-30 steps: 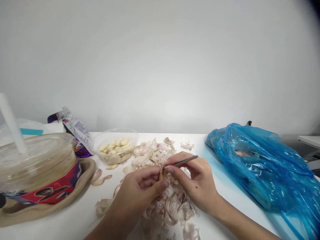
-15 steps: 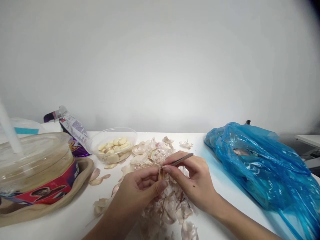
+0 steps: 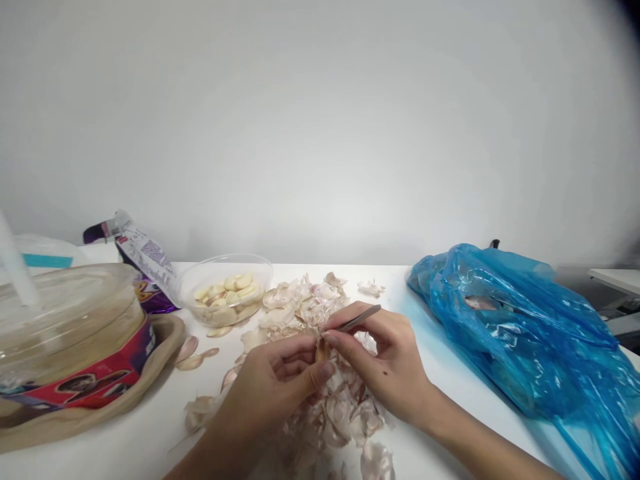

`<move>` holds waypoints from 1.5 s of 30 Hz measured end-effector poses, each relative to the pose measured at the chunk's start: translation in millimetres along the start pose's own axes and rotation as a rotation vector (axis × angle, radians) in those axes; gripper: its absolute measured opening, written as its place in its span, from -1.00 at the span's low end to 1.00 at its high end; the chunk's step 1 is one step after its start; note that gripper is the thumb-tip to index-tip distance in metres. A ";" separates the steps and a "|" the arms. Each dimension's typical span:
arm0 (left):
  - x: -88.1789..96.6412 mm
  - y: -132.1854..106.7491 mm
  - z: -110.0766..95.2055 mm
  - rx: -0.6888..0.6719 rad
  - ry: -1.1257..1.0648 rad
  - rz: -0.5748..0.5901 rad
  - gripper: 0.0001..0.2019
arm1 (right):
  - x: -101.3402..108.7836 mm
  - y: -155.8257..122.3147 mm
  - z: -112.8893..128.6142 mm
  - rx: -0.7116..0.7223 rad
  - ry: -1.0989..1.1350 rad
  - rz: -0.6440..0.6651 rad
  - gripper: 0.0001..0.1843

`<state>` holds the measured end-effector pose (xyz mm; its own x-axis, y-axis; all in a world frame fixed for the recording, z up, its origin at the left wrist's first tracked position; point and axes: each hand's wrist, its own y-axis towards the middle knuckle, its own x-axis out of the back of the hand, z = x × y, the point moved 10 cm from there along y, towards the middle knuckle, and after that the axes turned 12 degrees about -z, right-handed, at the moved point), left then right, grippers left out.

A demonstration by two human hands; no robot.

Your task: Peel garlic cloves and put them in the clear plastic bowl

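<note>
My left hand (image 3: 273, 393) pinches a small garlic clove (image 3: 323, 349) between thumb and fingers, low in the middle of the view. My right hand (image 3: 385, 363) is closed on thin metal tweezers (image 3: 361, 318), whose tip meets the clove. Both hands hover over a heap of papery garlic skins (image 3: 340, 407) on the white table (image 3: 440, 373). A clear bowl (image 3: 227, 293) of peeled cloves stands behind and to the left of my hands.
A crumpled blue plastic bag (image 3: 520, 333) lies at the right. At the left, a clear lidded drink cup (image 3: 65, 333) with a straw sits on a tan holder, with a purple snack packet (image 3: 145, 263) behind it. Loose cloves (image 3: 193, 357) lie near the cup.
Nothing has changed in the grips; both hands and the tweezers stay on the clove, shifting only slightly left in view with a small head movement.
</note>
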<state>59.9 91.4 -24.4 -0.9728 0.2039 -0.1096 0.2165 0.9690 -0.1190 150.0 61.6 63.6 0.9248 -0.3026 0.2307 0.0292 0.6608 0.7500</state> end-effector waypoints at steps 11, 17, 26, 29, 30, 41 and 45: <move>-0.3 -0.2 2.7 0.020 0.013 0.002 -0.86 | -0.9 -1.3 0.4 -0.001 -0.009 0.013 -0.90; -1.1 -0.9 6.1 0.014 0.021 0.007 -0.86 | -1.5 -1.0 0.1 -0.002 -0.004 0.022 -0.89; -0.4 0.3 7.7 0.004 0.043 0.006 -0.84 | -1.7 -1.7 0.3 -0.002 -0.010 0.028 -0.89; 0.1 0.2 6.6 0.007 0.047 -0.003 -0.82 | -1.6 -1.5 0.2 0.001 -0.017 0.024 -0.88; 0.7 0.0 6.6 0.009 0.049 -0.009 -0.82 | -1.5 -1.4 0.2 0.003 -0.018 0.022 -0.87; 1.6 2.1 8.0 0.007 0.033 -0.010 -0.84 | -2.3 -2.2 0.4 0.005 -0.010 0.024 -0.88; 0.2 0.0 6.8 0.013 0.030 -0.011 -0.85 | -2.5 -2.5 0.7 0.004 -0.006 0.031 -0.88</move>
<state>60.2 90.5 -31.2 -0.9773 0.1971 -0.0782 0.2061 0.9695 -0.1325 147.3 60.2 61.5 0.9231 -0.2860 0.2571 -0.0006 0.6674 0.7447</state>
